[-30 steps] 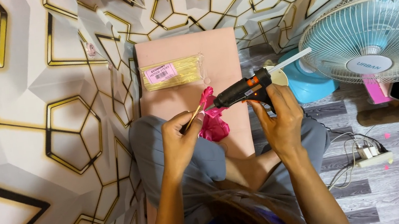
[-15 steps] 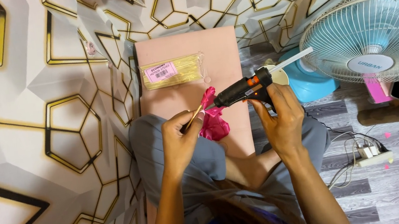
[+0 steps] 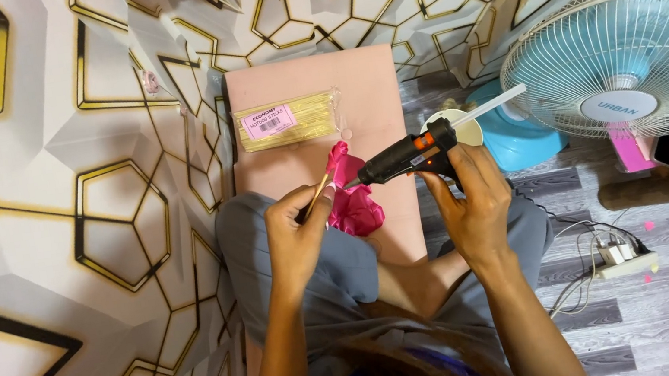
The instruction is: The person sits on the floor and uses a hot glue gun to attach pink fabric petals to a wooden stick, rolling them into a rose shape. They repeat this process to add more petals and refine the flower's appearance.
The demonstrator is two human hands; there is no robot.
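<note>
While a thin wooden stick (image 3: pixel 318 196) is pinched in the left hand (image 3: pixel 300 238), the black glue gun (image 3: pixel 407 157) is gripped by the right hand (image 3: pixel 469 204), its nozzle touching pink petals (image 3: pixel 351 197); the flower appears only partly assembled over the pink board (image 3: pixel 355 89).

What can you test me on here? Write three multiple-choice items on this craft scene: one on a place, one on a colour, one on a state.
1. Where does the clear packet of thin yellow sticks lie?
A. on the pale pink board
B. on the grey plank floor
C. in the person's lap

2. What colour is the crumpled ribbon piece at the black glue gun nozzle?
A. blue
B. bright pink
C. white

3. What is the left hand doing?
A. lying flat and open
B. gripping the fan
C. pinching a thin wooden stick

Answers: 1 A, the packet rests on the board's far end. 2 B, it is vivid pink against the paler board. 3 C, the fingers close on the stick, while the right hand grips the gun.
</note>
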